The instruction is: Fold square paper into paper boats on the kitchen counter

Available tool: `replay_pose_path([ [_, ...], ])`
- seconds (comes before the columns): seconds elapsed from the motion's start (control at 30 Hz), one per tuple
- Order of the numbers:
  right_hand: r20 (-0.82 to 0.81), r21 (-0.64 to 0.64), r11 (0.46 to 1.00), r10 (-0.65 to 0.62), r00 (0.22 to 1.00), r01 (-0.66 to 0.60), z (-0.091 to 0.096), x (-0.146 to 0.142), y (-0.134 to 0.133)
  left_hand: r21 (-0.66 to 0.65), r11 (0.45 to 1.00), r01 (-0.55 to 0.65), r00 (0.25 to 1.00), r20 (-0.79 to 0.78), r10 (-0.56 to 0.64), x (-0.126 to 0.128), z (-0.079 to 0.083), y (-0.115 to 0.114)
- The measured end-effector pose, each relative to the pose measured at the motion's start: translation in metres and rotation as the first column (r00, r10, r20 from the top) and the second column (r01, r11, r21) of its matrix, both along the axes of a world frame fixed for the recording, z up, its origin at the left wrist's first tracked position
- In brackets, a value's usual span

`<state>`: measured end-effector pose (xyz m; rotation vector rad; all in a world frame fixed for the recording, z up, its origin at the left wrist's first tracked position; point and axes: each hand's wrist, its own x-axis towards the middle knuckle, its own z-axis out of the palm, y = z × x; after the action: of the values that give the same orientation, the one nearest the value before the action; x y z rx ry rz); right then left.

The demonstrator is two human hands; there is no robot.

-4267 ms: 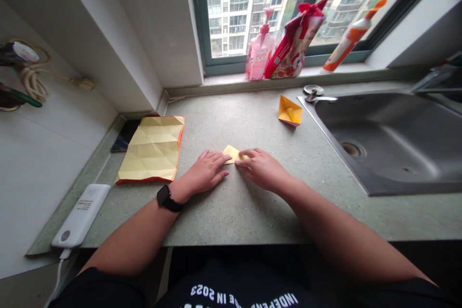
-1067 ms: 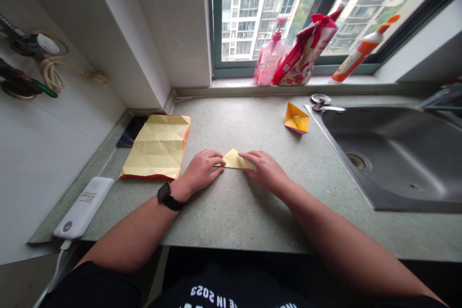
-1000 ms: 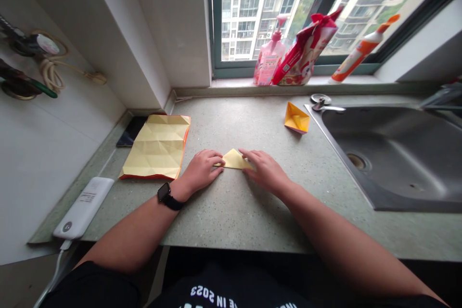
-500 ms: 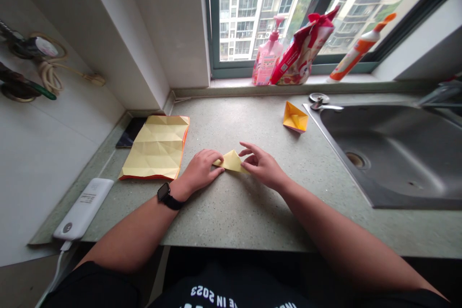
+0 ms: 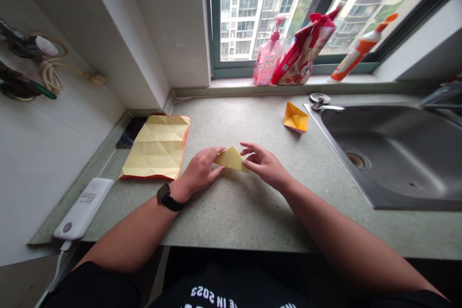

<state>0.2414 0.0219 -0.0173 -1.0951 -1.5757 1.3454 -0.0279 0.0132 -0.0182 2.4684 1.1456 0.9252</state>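
Observation:
A small folded piece of yellow paper (image 5: 232, 159), roughly triangular with its peak pointing away from me, is held just above the counter between my hands. My left hand (image 5: 202, 167) pinches its left end between thumb and fingers, a black watch on the wrist. With thumb and fingertips my right hand (image 5: 266, 164) grips the right corner, its index finger stretched out above. To the left lie creased yellow sheets (image 5: 155, 147) with red-orange undersides. An orange-yellow folded paper boat (image 5: 296, 118) sits farther back on the right.
The grey speckled counter (image 5: 249, 216) carries a white power bank (image 5: 83, 208) with a cable and a dark phone (image 5: 132, 131) partly under the sheets. A steel sink (image 5: 393, 154) lies right. On the sill stand a pink pump bottle (image 5: 267, 60), a red bag (image 5: 305, 53) and an orange-white bottle (image 5: 355, 55).
The folded paper has come up slightly off the counter and tilted, its face turned more toward me. My left fingers have shifted onto its upper left edge.

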Motion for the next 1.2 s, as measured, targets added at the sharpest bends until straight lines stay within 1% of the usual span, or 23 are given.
replay_pose_path([
  [0.13, 0.056, 0.077, 0.997, -0.021, 0.998, 0.016, 0.0, -0.002, -0.002, 0.043, 0.998, 0.042, 0.999, -0.032, -0.041, 0.001, 0.003, -0.001],
  [0.27, 0.106, 0.175, 0.984, -0.064, 0.992, 0.044, 0.0, -0.002, -0.003, 0.05, 0.998, 0.037, 0.999, -0.025, -0.036, 0.002, 0.007, -0.003],
  [0.4, 0.177, 0.269, 0.963, -0.059, 0.982, 0.009, 0.001, -0.001, -0.002, 0.069, 0.997, 0.023, 1.0, -0.011, -0.022, 0.003, 0.01, -0.004],
  [0.47, 0.231, 0.349, 0.937, -0.058, 0.971, -0.027, 0.003, 0.0, -0.002, 0.101, 0.994, 0.031, 1.0, -0.008, -0.03, 0.003, 0.012, -0.006],
  [0.57, 0.309, 0.483, 0.871, -0.08, 0.948, -0.084, 0.004, 0.0, -0.005, 0.153, 0.987, 0.041, 0.999, -0.008, -0.04, 0.003, 0.015, -0.008],
  [0.63, 0.33, 0.535, 0.838, -0.089, 0.94, -0.108, 0.003, 0.0, -0.007, 0.171, 0.985, 0.032, 0.999, 0.005, -0.034, 0.003, 0.017, -0.009],
  [0.73, 0.367, 0.549, 0.827, -0.107, 0.924, -0.122, 0.0, -0.003, -0.011, 0.167, 0.986, 0.011, 0.999, 0.041, -0.018, 0.004, 0.016, -0.01],
  [0.87, 0.409, 0.567, 0.817, -0.167, 0.897, -0.106, 0.0, -0.005, -0.013, 0.121, 0.993, -0.01, 0.997, 0.073, 0.001, 0.004, 0.015, -0.01],
  [1.0, 0.371, 0.619, 0.781, -0.204, 0.906, -0.078, 0.004, -0.005, -0.013, 0.105, 0.994, -0.024, 0.994, 0.107, 0.012, 0.003, 0.014, -0.008],
  [1.1, 0.35, 0.636, 0.768, -0.209, 0.913, -0.069, 0.01, -0.005, -0.015, 0.066, 0.997, -0.041, 0.995, 0.098, 0.035, 0.003, 0.014, -0.007],
  [1.2, 0.335, 0.658, 0.749, -0.208, 0.919, -0.07, 0.013, -0.005, -0.017, 0.021, 1.0, -0.023, 0.996, 0.086, 0.021, 0.004, 0.014, -0.007],
])
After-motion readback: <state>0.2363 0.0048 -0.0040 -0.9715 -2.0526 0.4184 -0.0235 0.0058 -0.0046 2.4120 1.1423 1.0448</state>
